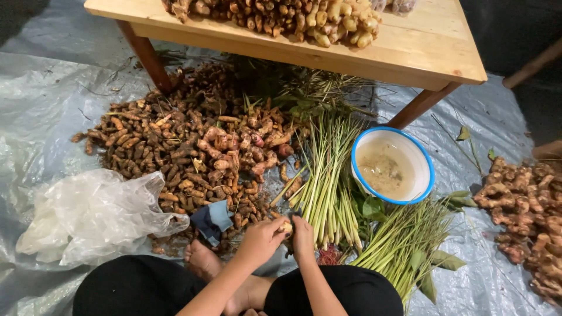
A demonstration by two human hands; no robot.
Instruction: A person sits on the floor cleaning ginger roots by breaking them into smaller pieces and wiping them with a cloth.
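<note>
Clear plastic, a crumpled bag [93,213], lies at the far left on the grey sheet [41,111] that covers the floor. Beside it spreads a wide heap of brown roots [175,146], unsorted and with soil clinging, so most of the work appears to lie ahead. A small blue cloth [212,221] rests at the heap's near edge, just beyond the person's bare foot [201,259].

At the centre the left hand [260,239] pinches one small pale root piece [285,226] between thumb and fingertips, and the right hand [302,236] closes on it from the other side with fingers pressed together; whether a tool is held cannot be told. Just right of the hands lie bundles of green stalks [328,175]. Beyond them sits a white bowl [422,158] with a blue rim, holding cloudy water, which suggests some pieces have been rinsed. At the far right is another pile of knobbly ginger [524,205].

Above, a low wooden table [421,50] carries paler roots, judged cleaner. The surroundings are dark.
</note>
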